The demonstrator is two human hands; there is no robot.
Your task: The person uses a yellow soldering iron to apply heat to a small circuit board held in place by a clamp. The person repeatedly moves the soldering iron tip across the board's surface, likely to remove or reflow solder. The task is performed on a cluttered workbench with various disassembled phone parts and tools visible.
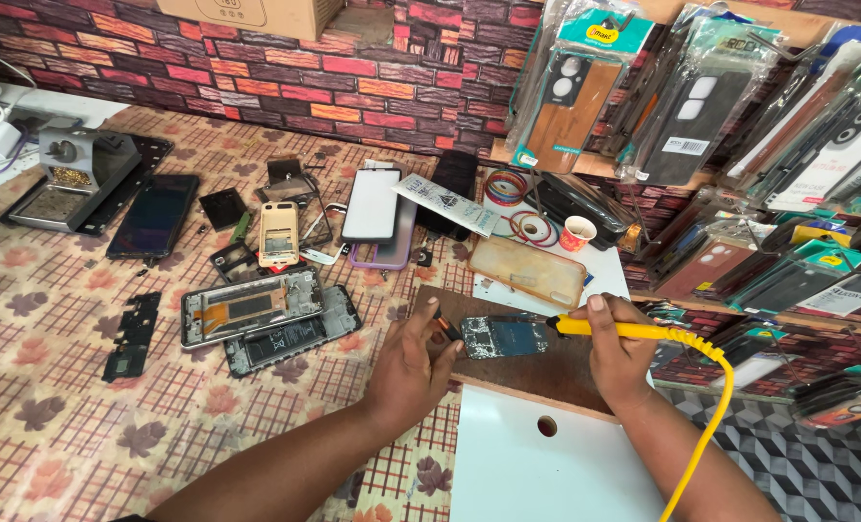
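Note:
My right hand (619, 353) grips a yellow soldering iron (624, 330) with a yellow cable trailing down to the right. Its tip points left at a small blue circuit board (503, 337) lying on a brown wooden board (537, 372). My left hand (413, 362) rests at the left end of the circuit board, fingers pinching a small dark tool or part against it.
Opened phones (257, 307) and loose parts lie on the patterned cloth at left. A soldering station (73, 169), a dark phone (155, 215), a clear case (527, 271) and a small cup (577, 232) stand farther back. Packaged phone cases (711, 106) hang at right. A white panel (546, 464) lies near me.

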